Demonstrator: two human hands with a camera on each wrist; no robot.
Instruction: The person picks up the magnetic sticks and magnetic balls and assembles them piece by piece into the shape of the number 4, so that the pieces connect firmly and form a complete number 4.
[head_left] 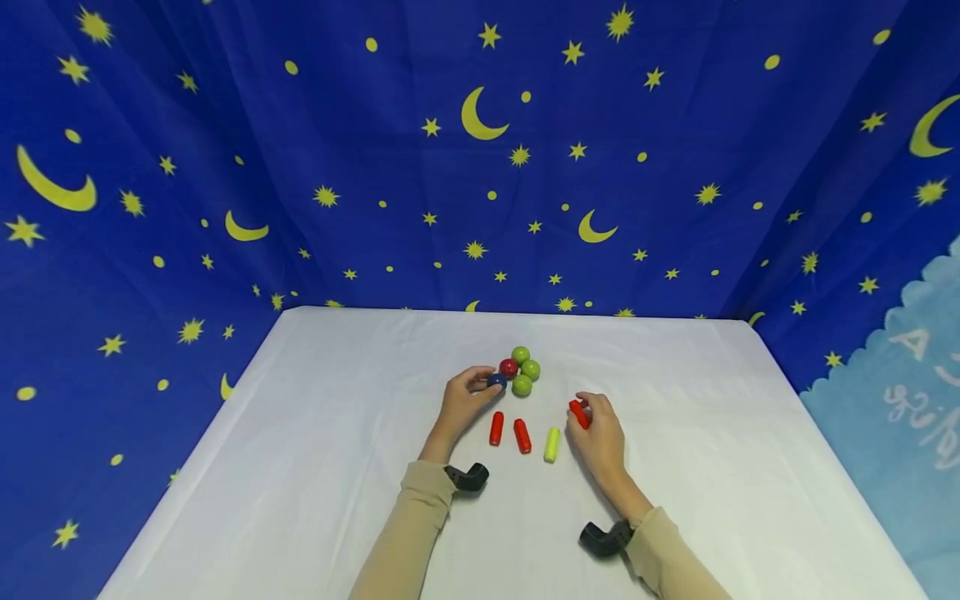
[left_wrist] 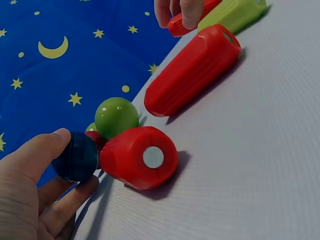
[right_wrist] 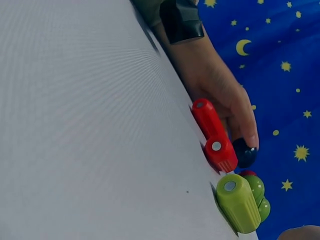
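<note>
Thumb and fingers of my left hand (head_left: 459, 407) pinch a dark blue ball (left_wrist: 76, 157) beside a cluster of balls. A red ball (head_left: 508, 367) and several green balls (head_left: 522, 385) make up that cluster. Farther right, my right hand (head_left: 604, 437) grips a red rod (head_left: 578, 412) by its sides. Between the hands lie two more red rods (head_left: 497, 428) and a yellow-green rod (head_left: 552, 445). A round silver spot marks the near end of one red rod (left_wrist: 142, 157). Only a sliver of my right hand enters the right wrist view, at its lower corner.
A white cloth covers the table (head_left: 300, 467). Behind it and at the left hangs a blue curtain (head_left: 420, 175) with yellow moons and stars. Light blue fabric (head_left: 900, 400) with white lettering hangs at the right. Each wrist carries a black camera (head_left: 468, 477).
</note>
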